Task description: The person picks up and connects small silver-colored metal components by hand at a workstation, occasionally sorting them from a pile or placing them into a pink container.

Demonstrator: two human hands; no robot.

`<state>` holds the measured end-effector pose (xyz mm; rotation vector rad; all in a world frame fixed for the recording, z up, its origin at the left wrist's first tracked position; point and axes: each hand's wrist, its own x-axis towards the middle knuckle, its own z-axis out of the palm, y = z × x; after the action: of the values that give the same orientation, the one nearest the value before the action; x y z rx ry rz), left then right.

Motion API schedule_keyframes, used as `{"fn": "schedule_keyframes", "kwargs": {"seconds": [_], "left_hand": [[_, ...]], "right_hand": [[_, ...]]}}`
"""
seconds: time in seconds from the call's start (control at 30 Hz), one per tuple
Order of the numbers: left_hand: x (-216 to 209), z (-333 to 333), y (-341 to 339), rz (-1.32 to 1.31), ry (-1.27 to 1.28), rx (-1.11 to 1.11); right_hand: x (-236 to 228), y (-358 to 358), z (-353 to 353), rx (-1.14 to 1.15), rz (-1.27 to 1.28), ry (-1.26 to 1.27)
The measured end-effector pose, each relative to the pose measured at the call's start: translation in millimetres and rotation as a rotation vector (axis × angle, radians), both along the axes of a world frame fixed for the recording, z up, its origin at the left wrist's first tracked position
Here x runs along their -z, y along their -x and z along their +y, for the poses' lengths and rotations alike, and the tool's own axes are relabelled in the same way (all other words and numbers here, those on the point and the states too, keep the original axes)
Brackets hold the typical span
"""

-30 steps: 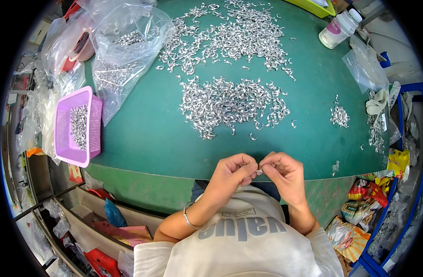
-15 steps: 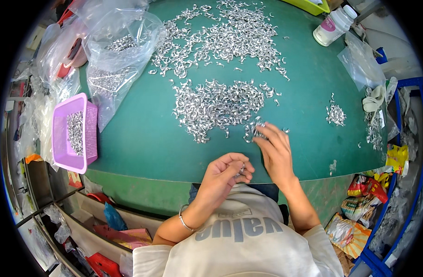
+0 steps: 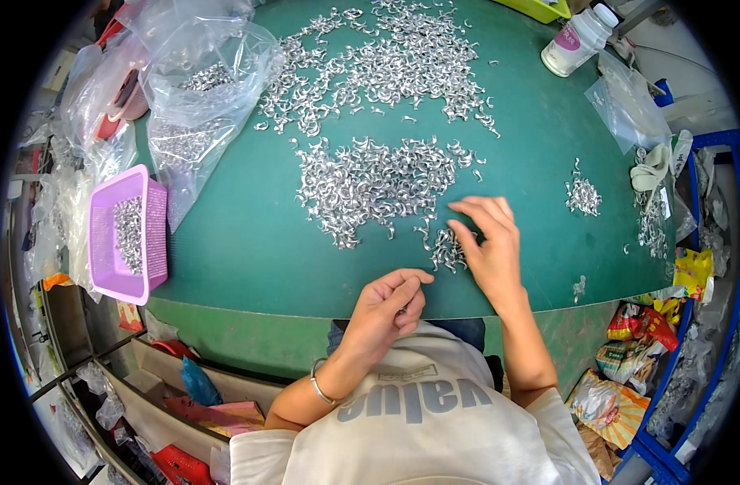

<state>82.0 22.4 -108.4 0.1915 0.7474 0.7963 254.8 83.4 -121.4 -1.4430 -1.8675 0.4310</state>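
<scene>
Silver metal clips point(image 3: 449, 249) under spread right hand point(image 3: 487, 242).

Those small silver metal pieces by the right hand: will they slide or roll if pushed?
The metal pieces look curved and thin, so they probably slide and snag together rather than roll. They seem light, scattering easily on the green mat. The right hand rests beside them.

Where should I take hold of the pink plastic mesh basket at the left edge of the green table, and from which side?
Grip the pink plastic mesh basket by its long right rim, coming from above on the table side. That rim is free and faces open green table; the far side is crowded by clear plastic bags. It sits upright with small silver metal pieces inside, so keep it level.
</scene>
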Motion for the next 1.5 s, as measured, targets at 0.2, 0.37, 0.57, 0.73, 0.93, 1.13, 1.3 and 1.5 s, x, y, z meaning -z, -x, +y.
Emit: {"fn": "schedule_keyframes", "kwargs": {"seconds": [0.2, 0.37, 0.57, 0.73, 0.93, 1.13, 1.3, 1.5], "left_hand": [[-3.0, -6.8, 5.3, 0.019, -0.038, 0.011], [1.4, -10.2, 10.1, 0.059, -0.082, -0.019], [-7.1, -3.9, 8.0, 0.279, -0.251, -0.145], [-14.1, -1.1, 7.5, 0.402, -0.46, -0.129], [-24.9, -4.8, 9.1, 0.462, -0.534, -0.103], [-7.9, -3.6, 17.1, -0.187, -0.032, 0.027], [-7.1, -8.2, 7.9, 0.009, -0.127, 0.008], [-7.9, -8.7, 5.4, -0.138, -0.138, 0.01]], "right_hand": [[7.1, 23.9, 8.3, -0.005, -0.104, -0.027], [2.0, 17.7, -3.5, 0.039, 0.3, 0.202], [-24.4, 22.0, -38.1, -0.012, 0.961, 0.678], [-30.1, 25.5, -53.5, -0.09, 1.053, 0.679], [-34.4, 28.3, -59.8, -0.166, 1.033, 0.593], [-36.4, 21.0, -65.8, -0.139, 1.07, 0.776], [-36.7, 6.9, -65.7, -0.083, 0.916, 0.699], [-38.4, 13.5, -72.0, -0.109, 0.874, 0.607]]}}
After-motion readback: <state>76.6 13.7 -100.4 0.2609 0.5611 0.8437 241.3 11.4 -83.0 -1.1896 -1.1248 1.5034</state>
